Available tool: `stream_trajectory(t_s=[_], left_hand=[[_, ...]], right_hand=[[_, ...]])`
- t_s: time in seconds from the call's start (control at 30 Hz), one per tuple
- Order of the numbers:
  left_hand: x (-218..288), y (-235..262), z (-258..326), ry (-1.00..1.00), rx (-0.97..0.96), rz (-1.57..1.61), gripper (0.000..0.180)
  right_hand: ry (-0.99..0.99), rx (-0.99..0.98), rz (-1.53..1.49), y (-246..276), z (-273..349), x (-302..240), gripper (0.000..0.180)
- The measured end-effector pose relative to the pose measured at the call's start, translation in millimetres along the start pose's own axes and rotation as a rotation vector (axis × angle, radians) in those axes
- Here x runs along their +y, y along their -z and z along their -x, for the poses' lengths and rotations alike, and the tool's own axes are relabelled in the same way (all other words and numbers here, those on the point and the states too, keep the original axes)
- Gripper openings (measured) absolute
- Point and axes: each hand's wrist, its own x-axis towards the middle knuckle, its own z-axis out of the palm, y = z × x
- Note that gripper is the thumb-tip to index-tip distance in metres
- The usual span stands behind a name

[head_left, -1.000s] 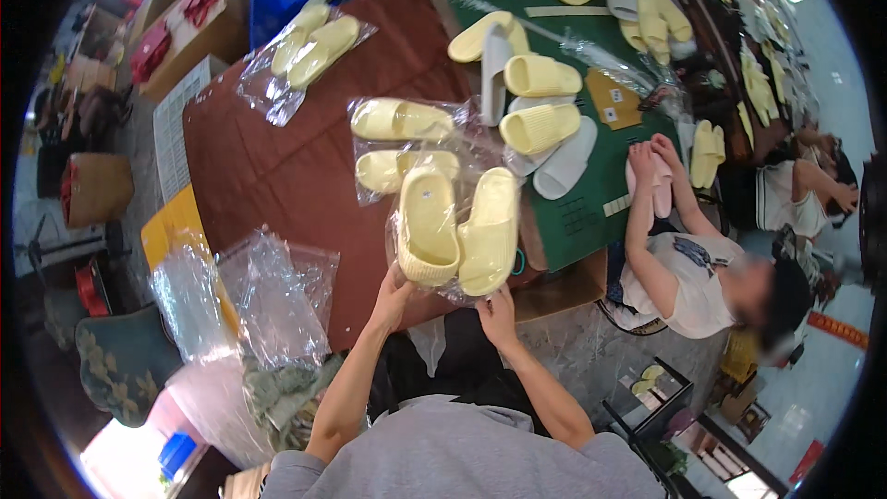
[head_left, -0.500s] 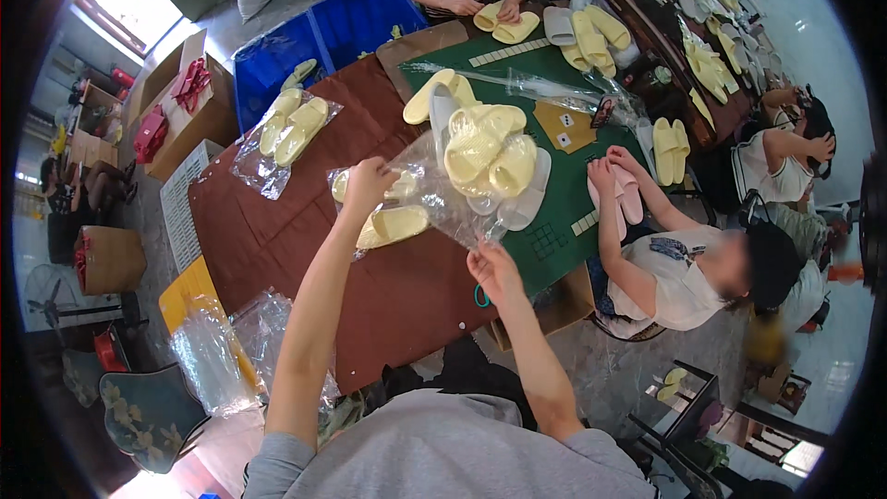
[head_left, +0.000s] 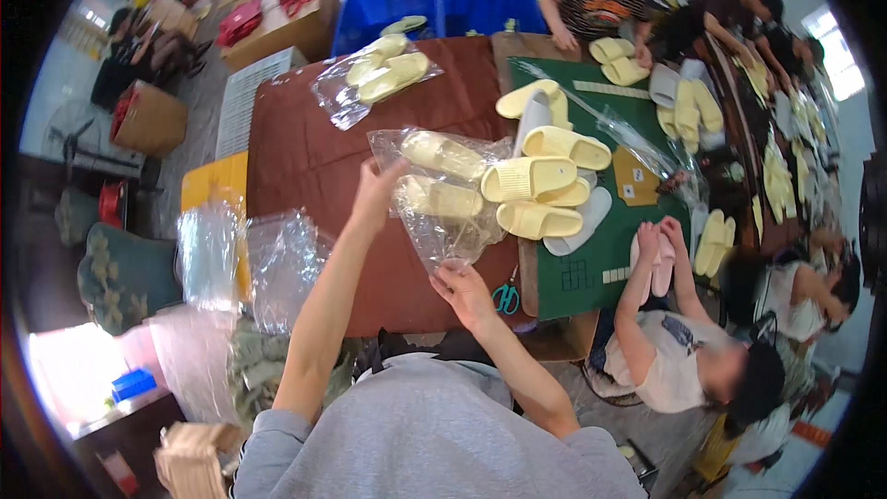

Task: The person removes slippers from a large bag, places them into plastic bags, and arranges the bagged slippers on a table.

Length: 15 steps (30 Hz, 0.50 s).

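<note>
One clear bag (head_left: 453, 238) is over the brown cloth (head_left: 300, 148); left hand (head_left: 374, 192) pinches its left side, right hand (head_left: 469, 296) its lower corner, both nearly closed; too hard pulling may tear it.

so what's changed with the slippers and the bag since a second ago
The two yellow slippers that were inside the clear bag have come out, away from the person and rightward, onto the slipper pile. The left hand and right hand have moved forward over the brown cloth, both keeping hold of the bag. The far bagged pair stayed put.
</note>
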Motion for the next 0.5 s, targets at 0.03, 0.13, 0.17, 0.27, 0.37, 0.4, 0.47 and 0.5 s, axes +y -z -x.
stream_trajectory(t_s=[0.03,0.13,0.17,0.27,0.37,0.4,0.47,0.5], left_hand=[[-21.5,19.2,12.6,0.024,-0.001,-0.066,0.069],[-49.5,46.3,62.7,0.108,-0.145,0.060,0.049],[-58.8,64.7,68.7,0.109,-0.124,0.110,0.040],[-47.1,95.8,94.4,0.102,-0.101,0.256,0.042],[-39.4,154.0,119.6,0.131,-0.157,0.321,0.044],[-43.4,179.8,125.1,0.094,-0.140,0.244,0.046],[-45.0,210.6,130.2,0.112,-0.125,0.238,0.048],[-54.1,238.9,143.8,0.106,-0.071,0.327,0.048]], right_hand=[[-0.036,0.003,0.063,-11.7,-5.4,13.1,0.015],[-0.228,-0.107,0.241,-21.5,-15.3,46.6,0.020],[-0.296,-0.176,0.302,-26.1,-16.3,54.2,0.024],[-0.520,-0.265,0.011,-18.4,-18.9,52.4,0.043],[-0.530,-0.064,-0.112,-11.8,-44.8,66.2,0.044],[-0.537,0.007,-0.120,-6.9,-61.0,72.2,0.042],[-0.447,0.076,-0.246,23.1,-97.9,81.3,0.020],[-0.346,0.128,-0.059,-0.5,-96.1,90.6,0.010]])
